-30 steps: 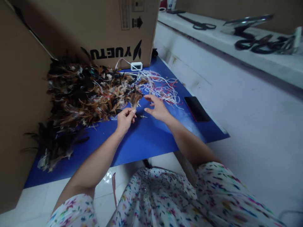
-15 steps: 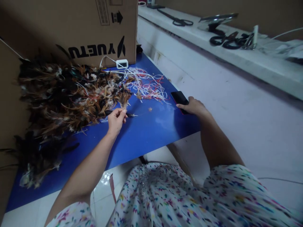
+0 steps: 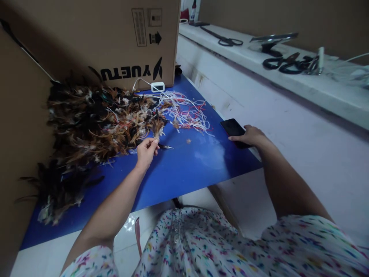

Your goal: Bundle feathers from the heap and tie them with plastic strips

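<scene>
My left hand (image 3: 147,151) pinches a small brown feather tuft (image 3: 158,129) between thumb and fingers, at the near right edge of a big heap of brown and black feathers (image 3: 95,123). Just beyond the fingertips a dark pointed feather (image 3: 165,147) lies on the blue table (image 3: 184,169). My right hand (image 3: 249,136) grips a black phone (image 3: 233,127) near the table's right edge, thumb across its face and the other fingers on its far side. White and red strings (image 3: 190,111) lie tangled to the right of the heap.
Behind the heap stands a large cardboard box (image 3: 121,38), with a small white display device (image 3: 157,87) before it. A darker feather bunch (image 3: 63,188) lies front left. On the right-hand ledge (image 3: 317,86) are long scissors (image 3: 227,41) and black-handled scissors (image 3: 288,67).
The camera view has shifted, so the scene sits lower and further right. My right hand has moved the phone a little to the right. The left hand keeps its pinch on the feather tuft.
</scene>
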The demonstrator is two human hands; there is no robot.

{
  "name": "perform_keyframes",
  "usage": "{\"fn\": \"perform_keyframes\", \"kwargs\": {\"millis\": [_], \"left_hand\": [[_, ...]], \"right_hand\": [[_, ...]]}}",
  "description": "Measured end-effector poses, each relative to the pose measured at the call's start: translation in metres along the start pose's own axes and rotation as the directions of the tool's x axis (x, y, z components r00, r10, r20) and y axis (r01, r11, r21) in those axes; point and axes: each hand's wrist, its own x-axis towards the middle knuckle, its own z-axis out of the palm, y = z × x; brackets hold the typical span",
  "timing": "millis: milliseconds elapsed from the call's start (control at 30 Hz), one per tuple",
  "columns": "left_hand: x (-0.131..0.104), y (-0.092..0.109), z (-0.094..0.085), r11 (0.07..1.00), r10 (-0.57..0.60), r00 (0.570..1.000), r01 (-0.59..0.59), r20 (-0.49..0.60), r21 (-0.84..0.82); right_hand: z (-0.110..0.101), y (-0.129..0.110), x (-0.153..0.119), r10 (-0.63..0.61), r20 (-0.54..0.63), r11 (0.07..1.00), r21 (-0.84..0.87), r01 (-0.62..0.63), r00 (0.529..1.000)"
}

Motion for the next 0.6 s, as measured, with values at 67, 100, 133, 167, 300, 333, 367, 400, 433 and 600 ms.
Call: {"fn": "perform_keyframes", "kwargs": {"millis": [67, 100, 133, 167, 300, 333, 367, 400, 433, 600], "left_hand": [[0.000, -0.001, 0.000, 1.000, -0.010, 1.000, 0.010, 0.001, 0.003], [0.000, -0.001, 0.000, 1.000, -0.014, 1.000, 0.014, 0.002, 0.004], [0.000, -0.001, 0.000, 1.000, -0.018, 1.000, 0.018, 0.003, 0.005], [0.000, -0.001, 0.000, 1.000, -0.021, 1.000, 0.021, 0.005, 0.006], [0.000, -0.001, 0.000, 0.999, -0.032, 0.999, 0.032, 0.010, 0.003], [0.000, -0.001, 0.000, 0.999, -0.034, 0.999, 0.034, 0.010, 0.005], [0.000, -0.001, -0.001, 0.999, -0.035, 0.999, 0.035, 0.011, 0.008], [0.000, -0.001, -0.001, 0.999, -0.036, 0.999, 0.036, 0.011, 0.012], [0.000, -0.001, -0.001, 0.999, -0.037, 0.999, 0.037, 0.011, 0.015], [0.001, -0.003, -0.002, 0.999, -0.046, 0.999, 0.046, 0.011, 0.013]], "right_hand": [[-0.005, 0.001, -0.001, 0.056, 0.058, 0.998, -0.023, -0.055, 0.997], [-0.007, 0.001, -0.002, 0.089, 0.086, 0.996, -0.032, -0.087, 0.992], [-0.010, 0.000, -0.003, 0.098, 0.080, 0.995, -0.021, -0.097, 0.992], [-0.013, 0.000, -0.004, 0.102, 0.073, 0.995, 0.000, -0.102, 0.992], [-0.018, -0.001, -0.012, 0.149, 0.178, 0.915, 0.349, -0.204, 0.973], [-0.018, -0.001, -0.015, 0.171, 0.223, 0.839, 0.477, -0.260, 0.960], [-0.017, -0.001, -0.018, 0.181, 0.269, 0.740, 0.596, -0.311, 0.946], [-0.015, -0.001, -0.021, 0.181, 0.305, 0.636, 0.689, -0.347, 0.935], [-0.013, -0.001, -0.024, 0.165, 0.330, 0.551, 0.751, -0.364, 0.930], [0.001, -0.001, -0.041, -0.027, 0.332, 0.167, 0.931, -0.323, 0.943]]}}
